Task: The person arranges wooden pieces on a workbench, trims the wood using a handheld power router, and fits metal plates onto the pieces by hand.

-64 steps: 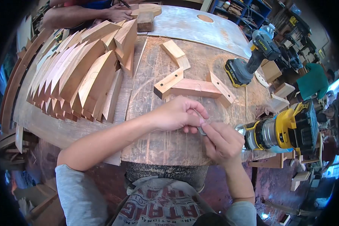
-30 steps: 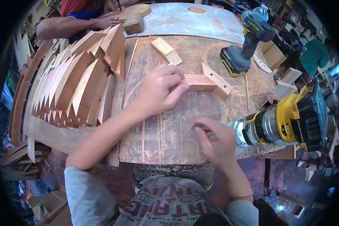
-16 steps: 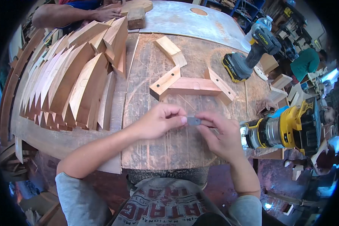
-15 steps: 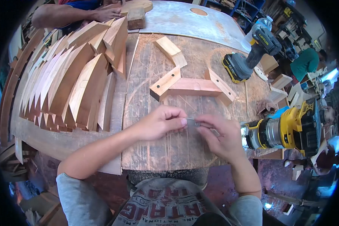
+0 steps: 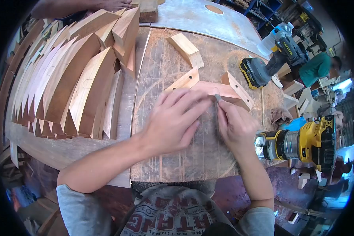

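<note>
One bottle (image 5: 271,42), contents unclear, beyond hands (image 5: 173,122) (image 5: 240,126)

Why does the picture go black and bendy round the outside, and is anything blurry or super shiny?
In the head view, the corners are black and the workbench's front edge curves, probably because of a wide, round lens; in the head view, the left hand has smeary fingers; also in the head view, white glare shines at the end of the yellow power tool.
</note>
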The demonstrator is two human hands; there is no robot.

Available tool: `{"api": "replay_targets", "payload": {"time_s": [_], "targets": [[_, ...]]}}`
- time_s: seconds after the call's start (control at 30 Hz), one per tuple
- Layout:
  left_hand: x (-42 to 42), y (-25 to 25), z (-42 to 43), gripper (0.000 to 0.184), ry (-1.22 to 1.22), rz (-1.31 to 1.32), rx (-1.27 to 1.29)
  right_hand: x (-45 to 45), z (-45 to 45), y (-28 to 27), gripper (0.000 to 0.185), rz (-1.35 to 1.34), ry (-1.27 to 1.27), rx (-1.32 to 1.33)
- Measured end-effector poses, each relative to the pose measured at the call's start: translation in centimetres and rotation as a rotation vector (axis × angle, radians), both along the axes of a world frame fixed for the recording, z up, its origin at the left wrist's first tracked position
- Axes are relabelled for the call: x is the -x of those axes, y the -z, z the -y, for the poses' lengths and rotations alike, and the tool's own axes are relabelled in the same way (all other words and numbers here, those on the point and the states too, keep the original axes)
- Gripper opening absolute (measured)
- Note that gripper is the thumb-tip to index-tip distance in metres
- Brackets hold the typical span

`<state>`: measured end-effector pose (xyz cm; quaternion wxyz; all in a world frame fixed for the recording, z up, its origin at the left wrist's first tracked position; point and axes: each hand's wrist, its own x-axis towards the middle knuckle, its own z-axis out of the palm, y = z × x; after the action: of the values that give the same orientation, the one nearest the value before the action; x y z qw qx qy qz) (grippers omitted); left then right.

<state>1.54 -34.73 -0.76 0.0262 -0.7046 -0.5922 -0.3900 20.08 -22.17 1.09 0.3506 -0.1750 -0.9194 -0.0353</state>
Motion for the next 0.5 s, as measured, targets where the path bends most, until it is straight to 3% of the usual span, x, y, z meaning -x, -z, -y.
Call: {"api": "replay_targets", "payload": {"time_s": [0.03,0.13,0.33,0.5], "targets": [[0.0,-0.1,-0.1,0.057,-0.063,-0.150,-0.051,0.0,0.0,0.2,0.017,0.010,-0.001,0.000],[0.4,0.7,-0.2,0.073,-0.034,-0.176,0.086,0.1,-0.2,1.1,0.016,0.079,0.023,0.020],[0.2,1.6,-0.2,0.075,-0.046,-0.208,0.134,0.2,-1.0,1.2,0.017,0.086,0.024,-0.032],[0.0,1.7,-0.4,0.074,-0.044,-0.216,0.130,0.1,-1.5,1.8,0.019,0.008,-0.024,0.087]]}}
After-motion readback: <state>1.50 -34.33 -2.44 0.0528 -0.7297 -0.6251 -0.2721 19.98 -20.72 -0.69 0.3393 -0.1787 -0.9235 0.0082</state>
